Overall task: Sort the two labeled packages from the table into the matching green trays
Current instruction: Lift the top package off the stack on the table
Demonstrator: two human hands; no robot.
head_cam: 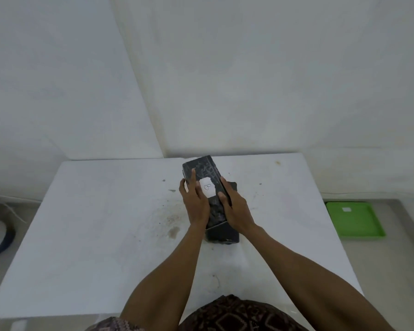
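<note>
While holding the black box labelled B [202, 172] between the left hand [195, 205] and the right hand [236, 210], keep the squeeze even on both long sides. Left hand: closed on the box's left edge, thumb laid flat on top just beside the white label [207, 187]. Right hand: closed on the right edge, fingertips curled over the top. Lift straight up before swinging sideways, so as not to drag the second dark package [222, 236] lying directly underneath on the white table [101, 235]; hard to tell whether touching or already apart. Keep the B side up and level. Check the small white tag [346, 209] on the green tray [366, 229], low to the right beyond the table edge and too small to read from here, before setting down.
</note>
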